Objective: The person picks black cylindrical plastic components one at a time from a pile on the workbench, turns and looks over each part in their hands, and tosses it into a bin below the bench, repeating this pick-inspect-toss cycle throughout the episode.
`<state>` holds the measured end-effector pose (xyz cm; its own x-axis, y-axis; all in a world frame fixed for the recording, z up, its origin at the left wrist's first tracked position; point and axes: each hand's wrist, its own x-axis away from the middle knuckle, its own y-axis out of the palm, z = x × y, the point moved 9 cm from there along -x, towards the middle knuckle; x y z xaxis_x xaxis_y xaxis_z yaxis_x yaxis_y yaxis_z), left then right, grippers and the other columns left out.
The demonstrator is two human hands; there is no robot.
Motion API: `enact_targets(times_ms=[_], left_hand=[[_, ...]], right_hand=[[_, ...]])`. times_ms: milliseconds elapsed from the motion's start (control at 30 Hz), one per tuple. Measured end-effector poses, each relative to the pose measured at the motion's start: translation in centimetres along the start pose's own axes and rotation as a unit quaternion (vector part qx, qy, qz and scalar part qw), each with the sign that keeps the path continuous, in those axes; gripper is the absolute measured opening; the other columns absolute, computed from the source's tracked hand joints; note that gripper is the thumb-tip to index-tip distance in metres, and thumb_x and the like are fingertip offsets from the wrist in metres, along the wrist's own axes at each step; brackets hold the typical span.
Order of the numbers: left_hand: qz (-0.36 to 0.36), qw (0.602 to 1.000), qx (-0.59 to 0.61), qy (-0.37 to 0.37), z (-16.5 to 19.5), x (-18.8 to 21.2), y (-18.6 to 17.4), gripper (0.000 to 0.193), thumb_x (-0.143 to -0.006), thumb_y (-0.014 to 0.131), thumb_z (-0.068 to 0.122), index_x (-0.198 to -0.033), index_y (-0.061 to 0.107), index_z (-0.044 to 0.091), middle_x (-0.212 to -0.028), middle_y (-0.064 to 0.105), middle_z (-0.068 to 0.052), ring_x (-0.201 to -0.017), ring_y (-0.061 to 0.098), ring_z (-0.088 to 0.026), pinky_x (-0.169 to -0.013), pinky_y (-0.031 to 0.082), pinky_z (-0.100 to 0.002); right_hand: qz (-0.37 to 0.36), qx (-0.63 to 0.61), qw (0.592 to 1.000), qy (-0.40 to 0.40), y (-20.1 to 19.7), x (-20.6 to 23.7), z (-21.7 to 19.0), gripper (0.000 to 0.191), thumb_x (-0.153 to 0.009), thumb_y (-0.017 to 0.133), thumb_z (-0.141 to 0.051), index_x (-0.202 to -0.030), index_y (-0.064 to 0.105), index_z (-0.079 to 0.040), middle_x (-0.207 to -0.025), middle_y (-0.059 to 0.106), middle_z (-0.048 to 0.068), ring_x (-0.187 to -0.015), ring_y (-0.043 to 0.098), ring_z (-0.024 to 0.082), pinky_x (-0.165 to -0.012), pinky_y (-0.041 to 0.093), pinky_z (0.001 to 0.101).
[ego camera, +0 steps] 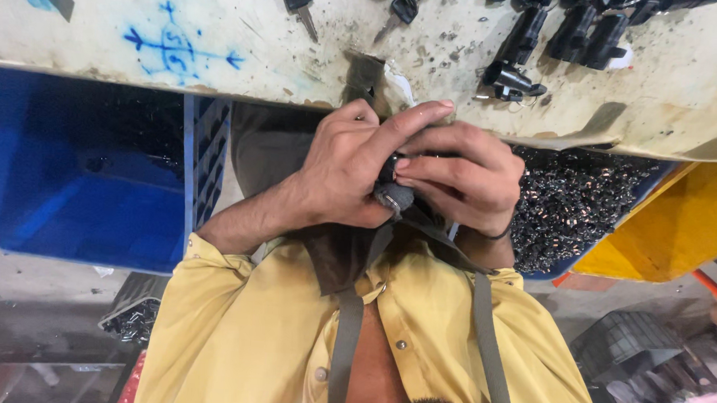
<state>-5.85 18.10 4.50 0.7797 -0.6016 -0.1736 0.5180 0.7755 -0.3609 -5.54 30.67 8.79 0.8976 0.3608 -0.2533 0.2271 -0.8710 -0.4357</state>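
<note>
My left hand point(343, 173) and my right hand point(466, 181) are pressed together close to my chest, just below the edge of the workbench point(245, 31). Between them they grip a small dark metal lock part point(392, 193); most of it is hidden by the fingers. My left fingers wrap over the top of it, and my right fingertips pinch it from the side. A thin dark band circles my right wrist. I wear a yellow shirt point(235, 332) with grey straps.
Black-headed keys point(300, 2) and black lock housings point(514, 76) lie on the stained bench. Below its edge stand a blue bin point(73, 191), a bin full of small shiny metal parts point(581, 201) and a yellow bin point(683, 229). A dark crate point(628, 338) sits on the floor to the right.
</note>
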Motion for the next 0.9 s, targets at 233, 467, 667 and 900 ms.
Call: enact_targets(times_ms=[233, 467, 667, 900], left_hand=[[-0.029, 0.997, -0.066, 0.031, 0.2, 0.2, -0.5, 0.091, -0.074, 0.079, 0.022, -0.155, 0.042, 0.003, -0.075, 0.064, 0.004, -0.066, 0.060, -0.017, -0.074, 0.041, -0.036], [0.329, 0.888, -0.251, -0.199, -8.0, 13.1, -11.5, 0.037, -0.088, 0.071, 0.017, -0.121, 0.065, 0.001, -0.108, 0.068, -0.018, -0.094, 0.064, -0.031, -0.090, 0.049, -0.042], [0.383, 0.794, -0.136, -0.452, -17.6, 23.2, -10.8, 0.041, -0.090, 0.066, 0.019, -0.124, 0.056, -0.002, -0.115, 0.060, -0.017, -0.101, 0.060, -0.029, -0.092, 0.048, -0.040], [0.461, 0.873, -0.154, -0.044, -6.6, 10.2, -12.0, 0.066, -0.076, 0.080, 0.047, -0.120, 0.061, 0.003, -0.107, 0.057, -0.015, -0.100, 0.059, -0.028, -0.089, 0.052, -0.037]], right_hand=[[-0.119, -0.017, 0.992, -0.028, 2.3, 0.1, 1.1, 0.028, -0.083, 0.081, -0.004, -0.109, 0.073, -0.006, -0.100, 0.070, 0.011, -0.090, 0.072, 0.028, -0.075, 0.056, 0.0364], [0.222, -0.307, 0.907, 0.183, 1.3, 2.5, 6.4, 0.014, -0.102, 0.064, -0.012, -0.115, 0.067, -0.012, -0.097, 0.071, 0.008, -0.067, 0.060, 0.014, -0.056, 0.049, 0.0266], [0.117, -0.679, 0.683, 0.242, 3.9, 5.0, 8.0, 0.030, -0.118, 0.054, -0.024, -0.139, 0.051, -0.003, -0.088, 0.064, 0.010, -0.061, 0.052, 0.011, -0.052, 0.041, 0.0225], [0.110, -0.720, 0.638, 0.251, 4.9, 5.7, 7.5, 0.037, -0.103, 0.059, -0.017, -0.137, 0.049, -0.006, -0.087, 0.059, 0.012, -0.062, 0.050, 0.017, -0.054, 0.039, 0.0288]])
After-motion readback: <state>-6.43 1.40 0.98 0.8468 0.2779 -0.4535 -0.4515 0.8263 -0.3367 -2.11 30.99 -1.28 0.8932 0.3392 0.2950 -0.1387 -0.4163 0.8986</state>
